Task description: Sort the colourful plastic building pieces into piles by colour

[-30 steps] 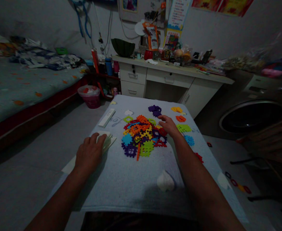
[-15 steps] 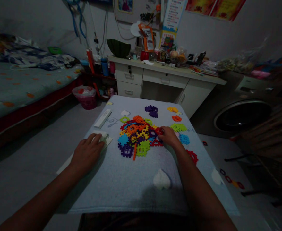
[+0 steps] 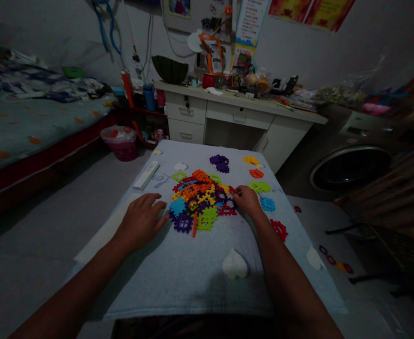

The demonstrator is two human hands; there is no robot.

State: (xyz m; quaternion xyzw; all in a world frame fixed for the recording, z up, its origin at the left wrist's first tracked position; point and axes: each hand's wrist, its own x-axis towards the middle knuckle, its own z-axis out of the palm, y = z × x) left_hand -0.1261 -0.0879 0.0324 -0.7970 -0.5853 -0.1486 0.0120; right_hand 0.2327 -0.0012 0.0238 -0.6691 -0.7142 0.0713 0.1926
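Observation:
A mixed pile of interlocking plastic building pieces [image 3: 194, 190] lies mid-table in orange, yellow, purple, red, blue and green. At its right edge my right hand [image 3: 247, 200] is closed, its fingertips pinching a purple building piece [image 3: 231, 201] that has an open middle. My left hand [image 3: 141, 216] is just left of the pile, palm down with fingers apart and nothing in them. Close to its fingertips are a light blue piece [image 3: 177, 206] and a purple window-shaped piece [image 3: 183, 223].
Sorted by colour around the pile are purple pieces [image 3: 220, 162], yellow pieces [image 3: 250, 160], an orange piece [image 3: 256, 173], green pieces [image 3: 259, 187], blue pieces [image 3: 268, 204] and red pieces [image 3: 279, 230]. A white box [image 3: 146, 175] lies at left. Behind stands a cluttered desk [image 3: 187, 110].
My left hand has left the cloth's folded left edge and moved right towards the pile, its fingers spreading. By my right fingertips a purple piece now shows where red was. The view has shifted slightly.

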